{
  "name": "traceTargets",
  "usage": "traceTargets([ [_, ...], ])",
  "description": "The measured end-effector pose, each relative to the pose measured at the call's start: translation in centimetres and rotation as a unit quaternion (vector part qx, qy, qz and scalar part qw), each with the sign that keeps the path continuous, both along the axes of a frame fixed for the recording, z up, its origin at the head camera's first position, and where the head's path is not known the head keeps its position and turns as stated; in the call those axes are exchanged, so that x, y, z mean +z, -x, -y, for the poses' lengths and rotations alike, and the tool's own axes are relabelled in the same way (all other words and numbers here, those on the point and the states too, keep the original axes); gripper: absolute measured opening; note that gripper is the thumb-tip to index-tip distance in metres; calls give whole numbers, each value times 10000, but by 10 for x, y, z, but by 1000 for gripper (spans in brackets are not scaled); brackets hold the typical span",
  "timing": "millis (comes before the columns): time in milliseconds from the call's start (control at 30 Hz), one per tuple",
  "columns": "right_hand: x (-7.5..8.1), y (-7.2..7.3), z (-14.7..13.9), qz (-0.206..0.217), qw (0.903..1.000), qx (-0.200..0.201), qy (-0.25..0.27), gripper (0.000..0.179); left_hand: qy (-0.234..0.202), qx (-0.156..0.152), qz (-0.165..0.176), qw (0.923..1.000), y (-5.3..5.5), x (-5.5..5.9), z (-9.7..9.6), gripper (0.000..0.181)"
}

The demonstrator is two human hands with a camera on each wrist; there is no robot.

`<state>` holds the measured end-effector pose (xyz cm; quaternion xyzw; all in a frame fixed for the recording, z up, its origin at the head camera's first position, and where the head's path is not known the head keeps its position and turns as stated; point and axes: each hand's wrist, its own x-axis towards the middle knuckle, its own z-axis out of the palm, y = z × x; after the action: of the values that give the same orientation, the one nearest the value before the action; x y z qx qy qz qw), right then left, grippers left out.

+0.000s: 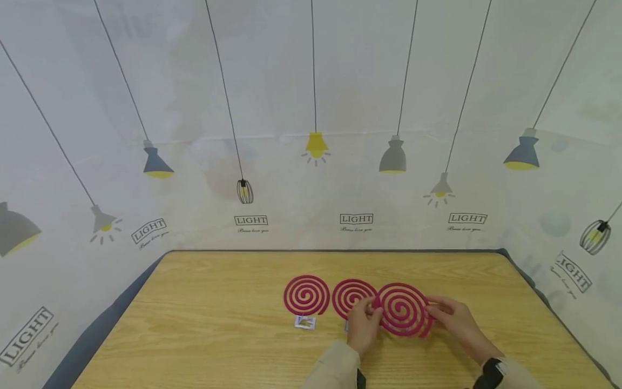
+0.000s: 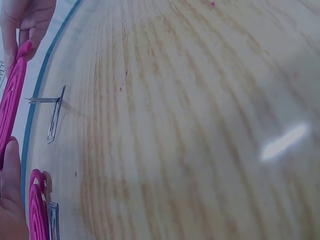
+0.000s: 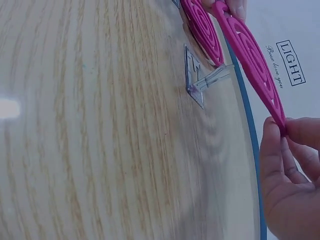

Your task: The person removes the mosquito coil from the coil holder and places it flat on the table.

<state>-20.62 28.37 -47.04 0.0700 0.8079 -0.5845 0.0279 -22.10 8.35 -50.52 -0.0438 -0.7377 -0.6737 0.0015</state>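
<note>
A pale wooden bench (image 2: 190, 125) fills most of the view. At nine o'clock a pink spiral coil (image 2: 11, 100) is seen edge-on, pinched at its upper end by the right hand (image 2: 27, 20) at eleven o'clock. The left hand (image 2: 10, 200) is held against the coil's lower end at eight o'clock. A small metal stand (image 2: 52, 112) lies on the bench just beside the coil. A second pink coil (image 2: 36, 210) is seen at seven o'clock.

The left hand (image 1: 363, 324) hides the middle coil's (image 1: 351, 296) metal stand and lower right edge.
</note>
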Motion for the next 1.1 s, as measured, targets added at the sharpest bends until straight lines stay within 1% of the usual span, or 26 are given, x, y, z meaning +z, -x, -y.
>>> traceTargets([
  [67,1,1,0,21,9999,-31,-109,42,47,-9,41,10000,1,0,0,33],
  [133,1,3,0,9,9997,-54,-226,42,141,-3,13,9999,2,1,0,33],
  [200,1,5,-1,-26,9995,-93,-304,41,271,9,-98,9996,3,1,-1,32],
  [367,0,10,-2,-180,9989,-176,-384,40,318,30,-365,9988,4,1,-4,33],
  [567,1,15,1,-286,9991,-204,-235,40,488,221,-340,9980,5,0,-7,39],
  [633,1,16,2,-288,9990,-227,-246,40,434,244,-272,9984,5,1,-8,41],
  [767,-2,20,3,-365,9988,-240,-209,41,456,297,-272,9981,5,1,-8,44],
  [867,-4,22,5,-454,9984,-251,-217,38,508,349,-302,9976,4,-1,-9,44],
  [933,-5,25,7,-459,9983,-280,-227,37,460,375,-256,9979,3,-1,-9,44],
  [1100,-5,31,10,-400,9982,-389,-219,35,374,480,-356,9975,5,0,-9,45],
])
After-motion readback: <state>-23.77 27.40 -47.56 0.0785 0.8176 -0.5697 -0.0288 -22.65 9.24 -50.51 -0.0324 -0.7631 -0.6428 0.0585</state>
